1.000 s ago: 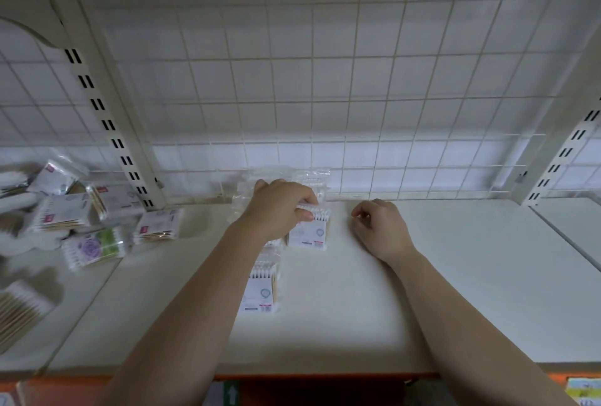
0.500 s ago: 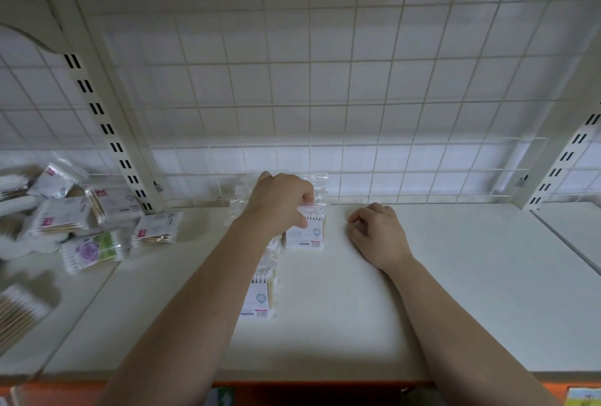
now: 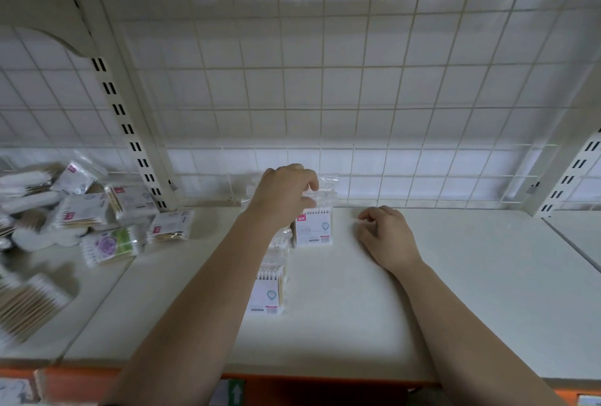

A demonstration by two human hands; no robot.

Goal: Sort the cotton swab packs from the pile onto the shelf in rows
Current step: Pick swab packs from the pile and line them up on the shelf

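A white cotton swab pack [image 3: 313, 227] stands upright near the back of the cream shelf [image 3: 455, 275]. My left hand [image 3: 286, 192] pinches the clear top flap of this pack. In front of it a row of swab packs runs toward me, ending in a front pack [image 3: 267, 290]; my left forearm hides part of the row. To the right, my right hand [image 3: 385, 233] rests loosely curled on the shelf and holds nothing. A pile of swab packs [image 3: 97, 210] lies on the neighbouring shelf section at the left.
A wire grid back panel [image 3: 357, 96] closes the rear of the shelf. A slotted upright post [image 3: 130, 119] divides the left section from this one, and another upright [image 3: 579, 168] stands at the right. Loose wooden-stick swabs [image 3: 29, 301] lie at the far left.
My left hand has lifted slightly, raising the pack upright by its top flap. My right hand has drawn back a little from the pack.
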